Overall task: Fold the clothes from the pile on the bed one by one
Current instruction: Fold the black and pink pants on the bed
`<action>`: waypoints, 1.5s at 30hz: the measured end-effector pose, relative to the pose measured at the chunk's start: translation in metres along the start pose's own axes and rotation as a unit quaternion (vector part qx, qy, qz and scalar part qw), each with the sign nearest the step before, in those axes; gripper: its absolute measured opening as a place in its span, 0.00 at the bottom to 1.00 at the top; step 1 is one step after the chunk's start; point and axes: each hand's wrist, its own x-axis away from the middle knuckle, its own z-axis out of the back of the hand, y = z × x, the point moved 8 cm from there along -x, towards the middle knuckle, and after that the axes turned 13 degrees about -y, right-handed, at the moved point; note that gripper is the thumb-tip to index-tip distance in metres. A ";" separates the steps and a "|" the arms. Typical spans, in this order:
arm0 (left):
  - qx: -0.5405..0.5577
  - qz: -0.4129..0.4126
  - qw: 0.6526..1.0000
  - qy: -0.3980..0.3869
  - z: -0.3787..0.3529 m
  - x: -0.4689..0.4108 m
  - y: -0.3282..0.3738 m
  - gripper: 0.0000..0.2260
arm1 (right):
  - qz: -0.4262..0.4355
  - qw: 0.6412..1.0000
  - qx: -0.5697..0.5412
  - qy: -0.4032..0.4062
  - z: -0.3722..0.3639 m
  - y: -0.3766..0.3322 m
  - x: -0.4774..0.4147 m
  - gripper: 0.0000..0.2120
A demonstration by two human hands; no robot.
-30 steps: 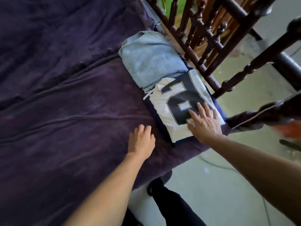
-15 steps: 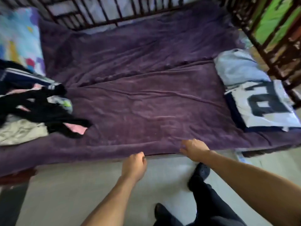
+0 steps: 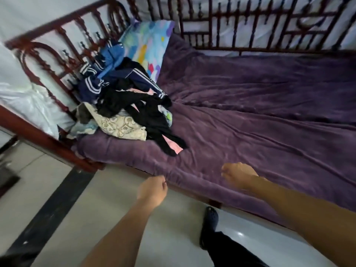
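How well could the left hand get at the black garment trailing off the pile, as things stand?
Probably yes. The left hand holds nothing, and only a bare stretch of the purple blanket lies between it and the trailing end of the black garment.

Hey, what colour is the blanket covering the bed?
The blanket is plain dark purple with no pattern; the head view shows it clearly.

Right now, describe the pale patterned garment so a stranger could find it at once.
Start at the purple bed and go to the clothes pile at its left end. The cream garment lies at the pile's near edge, the only one with a medallion print.
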 end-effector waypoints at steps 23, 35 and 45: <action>0.065 0.046 0.997 -0.021 0.199 -0.272 -0.263 0.09 | 0.027 0.999 -0.017 -0.043 0.181 -0.257 -0.340 0.15; 0.034 -0.048 0.998 -0.002 0.306 -0.479 -0.431 0.09 | 0.009 0.998 -0.068 -0.013 0.230 -0.487 -0.532 0.14; -0.045 -0.201 0.966 0.155 0.395 -0.574 -0.410 0.12 | -0.059 0.994 -0.066 -0.059 0.176 -0.550 -0.586 0.19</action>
